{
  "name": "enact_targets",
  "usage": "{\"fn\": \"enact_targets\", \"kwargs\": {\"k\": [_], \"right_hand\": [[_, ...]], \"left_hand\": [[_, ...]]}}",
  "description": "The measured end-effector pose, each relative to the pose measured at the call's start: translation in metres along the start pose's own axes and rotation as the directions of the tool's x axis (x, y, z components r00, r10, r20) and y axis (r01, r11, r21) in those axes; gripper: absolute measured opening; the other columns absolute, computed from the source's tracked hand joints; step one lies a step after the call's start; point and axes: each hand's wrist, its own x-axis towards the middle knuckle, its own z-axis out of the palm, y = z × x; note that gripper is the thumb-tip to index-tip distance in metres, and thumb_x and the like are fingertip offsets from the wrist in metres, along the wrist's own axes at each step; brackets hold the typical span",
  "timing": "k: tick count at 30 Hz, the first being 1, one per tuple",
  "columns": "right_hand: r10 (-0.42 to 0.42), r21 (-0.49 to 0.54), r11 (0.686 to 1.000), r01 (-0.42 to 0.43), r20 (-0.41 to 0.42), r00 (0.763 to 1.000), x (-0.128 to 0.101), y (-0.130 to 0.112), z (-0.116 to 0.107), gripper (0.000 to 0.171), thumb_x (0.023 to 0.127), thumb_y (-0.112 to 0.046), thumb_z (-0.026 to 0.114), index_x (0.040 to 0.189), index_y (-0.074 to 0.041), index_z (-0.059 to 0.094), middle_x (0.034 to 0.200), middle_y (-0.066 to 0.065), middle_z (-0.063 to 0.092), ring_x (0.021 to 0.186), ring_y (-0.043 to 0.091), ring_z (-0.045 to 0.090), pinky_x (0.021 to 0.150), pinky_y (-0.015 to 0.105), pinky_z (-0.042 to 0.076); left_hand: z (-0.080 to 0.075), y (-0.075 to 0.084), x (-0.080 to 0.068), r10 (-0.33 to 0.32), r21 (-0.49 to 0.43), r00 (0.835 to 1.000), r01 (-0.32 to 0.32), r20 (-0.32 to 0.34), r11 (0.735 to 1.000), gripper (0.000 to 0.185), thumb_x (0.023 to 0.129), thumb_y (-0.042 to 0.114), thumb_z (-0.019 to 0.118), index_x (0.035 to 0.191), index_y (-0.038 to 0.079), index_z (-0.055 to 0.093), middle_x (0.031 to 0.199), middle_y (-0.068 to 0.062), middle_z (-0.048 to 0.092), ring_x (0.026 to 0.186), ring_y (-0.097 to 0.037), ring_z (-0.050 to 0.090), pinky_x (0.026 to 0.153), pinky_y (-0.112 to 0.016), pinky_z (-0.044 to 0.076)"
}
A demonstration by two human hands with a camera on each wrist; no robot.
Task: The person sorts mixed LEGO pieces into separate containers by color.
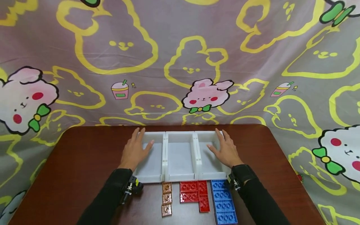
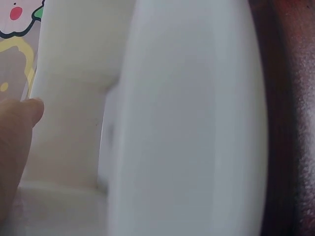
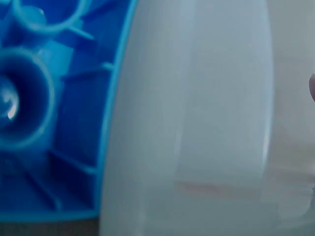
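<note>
Both flat hands — left hand [image 1: 135, 150], right hand [image 1: 225, 150] — rest on empty white bins [image 1: 180, 137], bricks [image 1: 194, 192] still unsorted at the bottom.

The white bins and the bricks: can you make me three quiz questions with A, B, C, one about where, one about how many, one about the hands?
1. Where do the bricks lie?
A. inside the bins
B. on the table in front of the bins
C. behind the bins

2. How many white bins stand side by side?
A. two
B. three
C. five

3. How are the hands?
A. flat, fingers straight
B. fists
C. gripping bricks

Answers:
1 B, the red bricks and blue bricks lie on the table.
2 B, three bins.
3 A, left hand and right hand rest open on the outer bins.
</note>
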Motion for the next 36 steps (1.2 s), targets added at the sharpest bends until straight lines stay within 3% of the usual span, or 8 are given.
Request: {"fn": "enact_targets", "kwargs": {"k": [7,13,18,20,22,26,30,36], "right_hand": [[0.005,-0.006,1.000,-0.005,-0.010,1.000,-0.001,0.004,0.001,0.088,0.099,-0.041,0.068,0.166,-0.011,0.020,0.168,0.030,0.018,0.149,0.058,0.025,0.111,0.082,0.021],[0.027,-0.037,0.999,-0.026,0.007,1.000,0.000,0.005,0.002,0.088,0.100,-0.042,0.067,0.167,-0.013,0.018,0.168,0.030,0.016,0.151,0.057,0.022,0.112,0.082,0.021],[0.032,-0.052,0.998,-0.032,-0.003,0.999,0.001,0.002,0.001,0.090,0.099,-0.044,0.067,0.167,-0.013,0.017,0.168,0.030,0.016,0.151,0.056,0.022,0.112,0.082,0.020],[0.036,-0.054,0.998,-0.036,-0.005,0.999,0.001,0.001,0.000,0.091,0.098,-0.045,0.067,0.167,-0.014,0.016,0.169,0.029,0.015,0.152,0.056,0.021,0.112,0.082,0.019],[0.035,-0.051,0.998,-0.035,-0.006,0.999,0.001,0.000,0.000,0.091,0.098,-0.046,0.067,0.167,-0.014,0.016,0.169,0.029,0.014,0.152,0.056,0.020,0.112,0.082,0.018],[0.027,-0.047,0.998,-0.028,-0.012,1.000,0.003,-0.003,-0.001,0.091,0.098,-0.047,0.067,0.167,-0.013,0.017,0.169,0.030,0.015,0.152,0.056,0.021,0.112,0.082,0.020],[0.036,-0.044,0.998,-0.036,-0.004,0.999,0.002,-0.003,-0.003,0.092,0.098,-0.049,0.066,0.167,-0.013,0.017,0.168,0.031,0.015,0.151,0.056,0.021,0.112,0.082,0.019],[0.041,-0.047,0.998,-0.040,0.011,0.999,0.000,-0.001,-0.002,0.093,0.098,-0.048,0.066,0.167,-0.013,0.016,0.167,0.032,0.016,0.151,0.058,0.020,0.113,0.082,0.018]], "left_hand": [[0.003,0.000,0.000,-0.012,-0.015,1.000,0.012,-0.023,1.000,0.078,0.105,0.046,0.058,0.166,0.012,0.024,0.172,-0.022,0.012,0.150,-0.052,0.028,0.116,-0.073,0.026],[0.006,-0.002,-0.012,0.091,-0.040,0.977,-0.100,-0.190,0.994,0.067,0.105,0.035,0.061,0.162,0.011,0.036,0.169,-0.023,0.022,0.149,-0.051,0.031,0.113,-0.076,0.026],[0.016,0.000,-0.043,0.325,0.115,0.860,-0.305,-0.393,0.945,0.054,0.098,0.021,0.070,0.148,0.005,0.056,0.153,-0.029,0.046,0.134,-0.052,0.048,0.101,-0.070,0.040],[0.019,0.008,-0.062,0.412,0.187,0.804,-0.367,-0.429,0.911,0.048,0.094,0.016,0.071,0.140,0.005,0.063,0.137,-0.029,0.057,0.118,-0.048,0.057,0.091,-0.063,0.048],[0.020,0.018,-0.085,0.477,0.216,0.777,-0.425,-0.411,0.879,0.042,0.092,0.014,0.072,0.133,0.006,0.069,0.115,-0.022,0.064,0.098,-0.037,0.063,0.080,-0.052,0.051],[0.024,0.040,-0.125,0.540,0.236,0.816,-0.494,-0.207,0.837,0.032,0.095,0.023,0.072,0.126,0.012,0.073,0.089,-0.004,0.060,0.072,-0.017,0.057,0.065,-0.034,0.046],[0.031,0.053,-0.143,0.477,0.271,0.876,-0.477,0.070,0.836,0.036,0.104,0.040,0.061,0.134,0.021,0.069,0.099,-0.004,0.064,0.084,-0.020,0.066,0.072,-0.037,0.051],[0.042,0.056,-0.147,0.433,0.324,0.882,-0.471,0.187,0.821,0.034,0.107,0.044,0.054,0.128,0.022,0.069,0.110,-0.011,0.068,0.099,-0.028,0.068,0.079,-0.044,0.051]]}}
